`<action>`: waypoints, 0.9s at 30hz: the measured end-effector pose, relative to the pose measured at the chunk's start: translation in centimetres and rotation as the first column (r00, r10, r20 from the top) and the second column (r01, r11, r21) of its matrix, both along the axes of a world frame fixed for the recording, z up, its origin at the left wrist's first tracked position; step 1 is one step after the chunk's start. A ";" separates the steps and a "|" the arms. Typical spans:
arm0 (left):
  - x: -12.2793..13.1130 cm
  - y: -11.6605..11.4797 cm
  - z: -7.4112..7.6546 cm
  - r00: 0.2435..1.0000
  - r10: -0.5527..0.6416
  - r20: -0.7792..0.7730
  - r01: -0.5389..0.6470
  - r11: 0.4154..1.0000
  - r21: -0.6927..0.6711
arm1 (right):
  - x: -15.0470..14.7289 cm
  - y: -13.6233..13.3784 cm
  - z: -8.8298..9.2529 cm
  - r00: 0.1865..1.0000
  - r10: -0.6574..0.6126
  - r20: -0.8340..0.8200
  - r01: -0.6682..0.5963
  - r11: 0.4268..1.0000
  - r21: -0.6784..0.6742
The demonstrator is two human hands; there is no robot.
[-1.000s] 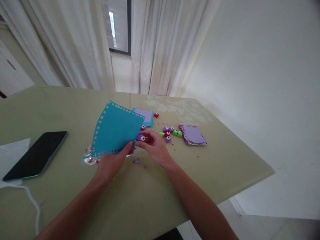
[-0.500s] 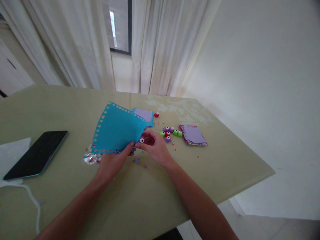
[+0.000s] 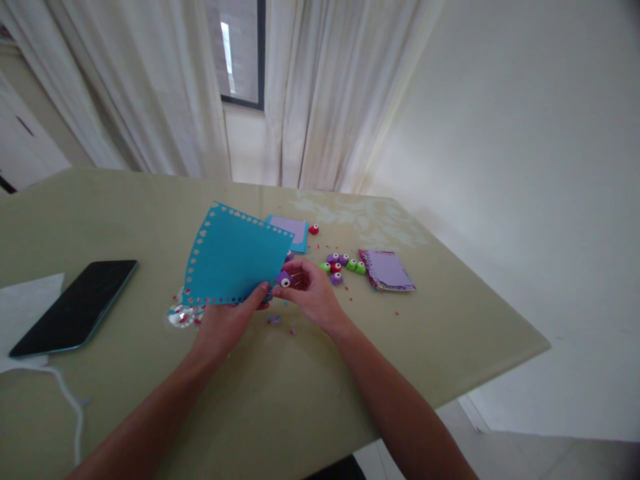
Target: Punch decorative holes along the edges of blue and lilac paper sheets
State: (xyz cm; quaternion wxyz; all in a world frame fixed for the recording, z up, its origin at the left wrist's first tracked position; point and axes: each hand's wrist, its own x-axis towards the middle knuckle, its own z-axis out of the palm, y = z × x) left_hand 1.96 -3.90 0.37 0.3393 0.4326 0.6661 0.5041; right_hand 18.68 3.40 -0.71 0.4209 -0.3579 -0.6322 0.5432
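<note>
A blue sheet of paper point(image 3: 239, 257) with small punched shapes along its edges is held up, tilted, over the table. My left hand point(image 3: 233, 320) grips its lower right part, thumb on top and fingers beneath. A small purple craft hole punch point(image 3: 285, 280) with a white, eye-like button is between the fingers of my right hand point(image 3: 311, 288), at the sheet's lower right corner. The exact contact between punch and paper is too small to make out. Behind the sheet's right edge another purple punch point(image 3: 289, 256) partly shows.
Purple, green and red punches point(image 3: 336, 268) cluster right of my hands, near a stack of coloured paper point(image 3: 389, 271). A red punch point(image 3: 314, 229) sits by lilac and blue sheets point(image 3: 293, 232). Confetti lies in a clear dish point(image 3: 181, 317). A black tablet point(image 3: 75, 308) and white cable point(image 3: 70, 397) are left.
The purple punch in my right hand has turned slightly and shows more of its body beside the paper. The blue sheet has shifted a little; my left hand keeps its grip.
</note>
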 end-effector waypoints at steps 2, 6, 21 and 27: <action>0.0 0.0 -0.1 1.000 -0.004 0.008 0.004 1.000 0.009 | 0.0 0.0 0.0 1.000 -0.014 0.010 0.014 1.000 0.017; 0.0 0.1 -0.3 1.000 -0.002 -0.017 0.002 1.000 0.017 | 0.1 0.0 -0.2 0.998 -0.060 0.036 0.058 0.996 0.063; -0.4 0.4 -1.1 0.986 -0.128 -0.107 0.134 0.990 0.044 | 0.1 0.1 0.1 0.992 0.039 -0.121 -0.063 0.977 -0.206; -0.2 0.3 -1.1 0.988 -0.124 -0.092 0.131 0.988 0.085 | 0.3 0.2 0.5 0.980 0.070 -0.185 -0.128 0.937 -0.324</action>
